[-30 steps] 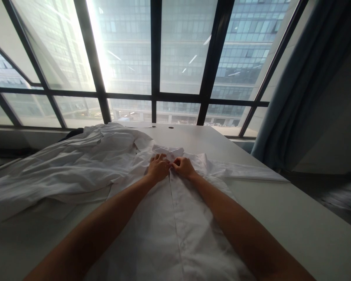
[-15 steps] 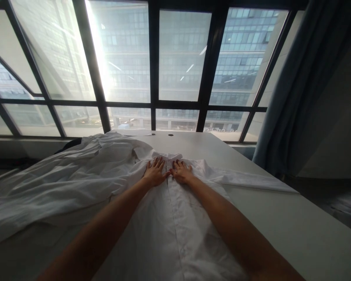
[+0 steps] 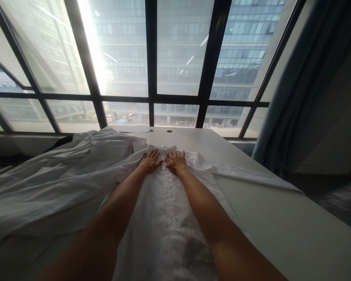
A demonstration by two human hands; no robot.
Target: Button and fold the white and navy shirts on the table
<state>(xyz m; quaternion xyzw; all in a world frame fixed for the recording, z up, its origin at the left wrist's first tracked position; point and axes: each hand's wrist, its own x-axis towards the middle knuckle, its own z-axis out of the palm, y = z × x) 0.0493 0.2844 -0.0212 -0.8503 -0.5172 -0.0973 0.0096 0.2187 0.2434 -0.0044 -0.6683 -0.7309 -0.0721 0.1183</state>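
Observation:
A white long-sleeved garment, which looks like a shirt or coat (image 3: 156, 218), lies spread on the table with its front seam running away from me. Near its collar end, my left hand (image 3: 151, 161) rests flat on the cloth, left of the seam, fingers stretched out. My right hand (image 3: 176, 161) lies flat just right of the seam, fingers extended, its thumb close to my left thumb. Neither hand grips the fabric. One sleeve (image 3: 251, 176) reaches out to the right across the table.
More white cloth (image 3: 61, 179) lies heaped and wrinkled along the left side. The white table (image 3: 269, 210) runs up to large dark-framed windows (image 3: 178, 58). A blue-grey curtain (image 3: 292, 97) hangs at the right. Two dark round holes sit at the table's far end.
Both hands have shifted slightly along the cloth toward the collar, and my right hand's fingers now point more straight ahead. The view has tilted and moved a little.

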